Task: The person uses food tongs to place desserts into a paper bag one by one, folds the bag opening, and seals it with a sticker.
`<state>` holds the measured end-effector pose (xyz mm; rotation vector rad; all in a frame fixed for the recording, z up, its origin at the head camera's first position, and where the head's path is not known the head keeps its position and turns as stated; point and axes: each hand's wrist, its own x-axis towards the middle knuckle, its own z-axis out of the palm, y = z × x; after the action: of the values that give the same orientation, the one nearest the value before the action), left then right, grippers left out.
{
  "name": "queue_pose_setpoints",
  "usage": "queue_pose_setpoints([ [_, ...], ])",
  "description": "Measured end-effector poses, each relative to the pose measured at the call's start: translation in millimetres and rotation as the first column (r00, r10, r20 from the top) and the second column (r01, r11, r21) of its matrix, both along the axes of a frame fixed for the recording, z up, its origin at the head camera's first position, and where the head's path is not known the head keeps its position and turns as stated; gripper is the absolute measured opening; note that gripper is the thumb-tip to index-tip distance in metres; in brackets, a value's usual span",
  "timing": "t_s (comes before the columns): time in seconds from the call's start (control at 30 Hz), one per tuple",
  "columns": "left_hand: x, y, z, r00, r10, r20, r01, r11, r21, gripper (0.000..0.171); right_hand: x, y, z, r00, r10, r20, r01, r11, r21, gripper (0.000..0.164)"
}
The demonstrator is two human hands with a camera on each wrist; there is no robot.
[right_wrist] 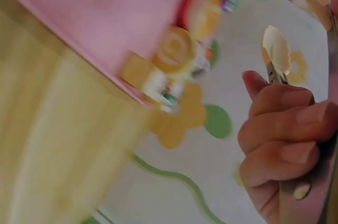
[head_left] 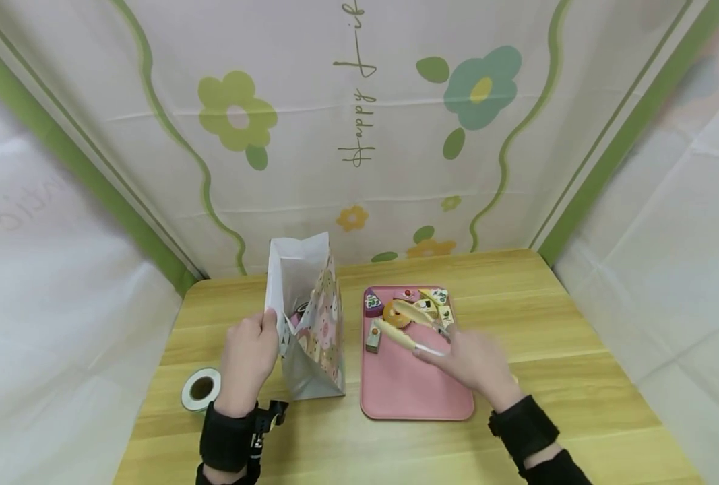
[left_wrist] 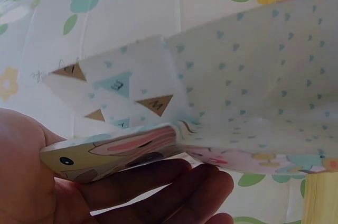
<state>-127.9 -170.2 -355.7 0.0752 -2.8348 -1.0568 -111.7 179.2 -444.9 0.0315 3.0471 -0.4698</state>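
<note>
My left hand (head_left: pixel 250 360) grips the near-left rim of an upright patterned paper gift bag (head_left: pixel 324 330), its thumb inside and fingers outside in the left wrist view. The bag's mouth is spread; dark and pink items show inside. My right hand (head_left: pixel 480 364) holds tongs (head_left: pixel 399 335) with cream-coloured tips, spread apart above a pink tray (head_left: pixel 416 391). An orange toy doughnut (head_left: pixel 390 314) lies beneath the tips; whether they touch it I cannot tell. Around it on the tray are several small toy cakes, among them a purple wedge (head_left: pixel 372 304) and a pale green block (head_left: pixel 373 337).
A white-rimmed roll (head_left: pixel 187 396) lies left of my left forearm on the wooden table (head_left: pixel 553 377). Behind the table hangs a flower-print cloth (head_left: pixel 310 182), with cloth walls at both sides. Something small and yellow (head_left: pixel 515 378) shows partly beside my right wrist.
</note>
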Motion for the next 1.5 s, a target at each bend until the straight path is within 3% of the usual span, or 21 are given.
queue_pose_setpoints([
  [0.13,-1.2,2.5,0.3,1.0,0.006,0.018,-0.006,1.0,-0.013,0.048,3.0,-3.7,-29.2,0.999,0.025,0.045,-0.025,1.0,0.004,0.105],
  [0.27,-1.4,4.3,0.4,0.999,0.015,0.031,-0.014,1.0,-0.017,0.047,-2.0,-7.0,-37.6,0.997,0.059,0.05,-0.061,0.998,0.032,0.104],
  [0.5,-1.7,6.2,-2.1,1.0,0.001,0.014,-0.001,1.0,-0.012,0.047,-16.3,-9.6,-36.9,0.989,0.146,-0.024,-0.142,0.983,0.112,0.084],
  [0.67,-3.6,8.5,-2.7,1.0,-0.002,0.015,0.002,1.0,-0.007,0.047,-24.9,-11.3,-32.8,0.988,0.151,-0.029,-0.146,0.981,0.125,0.073],
  [0.9,-2.7,9.7,-2.1,0.999,-0.001,0.032,0.001,1.0,0.008,0.045,-33.4,-19.0,-27.3,0.983,0.184,-0.006,-0.181,0.972,0.152,0.082],
  [1.23,-4.1,10.8,-2.5,1.0,0.005,0.026,-0.005,1.0,0.006,0.046,-35.6,-24.9,-33.2,0.98,0.198,0.03,-0.2,0.963,0.18,0.068],
  [1.5,-3.7,11.1,-2.1,1.0,0.004,0.027,-0.004,1.0,0.004,0.046,-34.5,-27.9,-39.5,0.975,0.223,-0.015,-0.216,0.958,0.19,0.065],
])
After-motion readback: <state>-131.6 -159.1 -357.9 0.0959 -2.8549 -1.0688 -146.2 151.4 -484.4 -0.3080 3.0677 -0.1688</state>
